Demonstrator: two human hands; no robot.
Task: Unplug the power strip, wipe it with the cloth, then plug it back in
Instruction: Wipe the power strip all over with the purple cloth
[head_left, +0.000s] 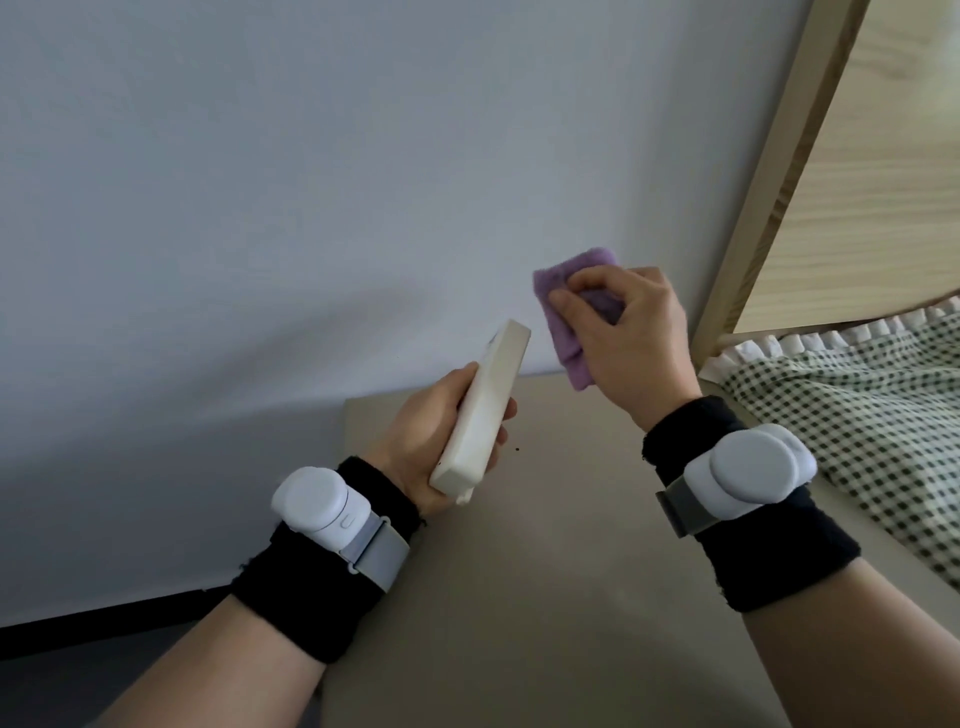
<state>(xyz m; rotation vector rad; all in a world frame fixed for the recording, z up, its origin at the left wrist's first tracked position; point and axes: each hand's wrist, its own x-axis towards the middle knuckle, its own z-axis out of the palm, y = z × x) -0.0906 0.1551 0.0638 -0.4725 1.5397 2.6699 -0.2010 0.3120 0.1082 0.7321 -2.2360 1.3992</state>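
A plain pale wall (311, 182) fills most of the view, with a beige tabletop (545, 597) below it and a light wooden bed frame (779, 156) rising at the right. Nearest the camera, both forearms reach in over the tabletop's near edge, each wearing a black wristband (311, 597) with a white puck-shaped device (317, 501) strapped on. A green-and-white checked cloth cover (857, 415) lies past the tabletop's right edge. Farther in, the left hand (431, 447) has its fingers wrapped around the lower half of the cream power strip (483, 410), held tilted in the air above the tabletop's far left corner; no cord can be made out. Just beyond and to the right, the right hand (639, 332) pinches a folded purple cloth (576, 312), fingers closed on it, close to the strip's upper end but not touching it, near the wall.
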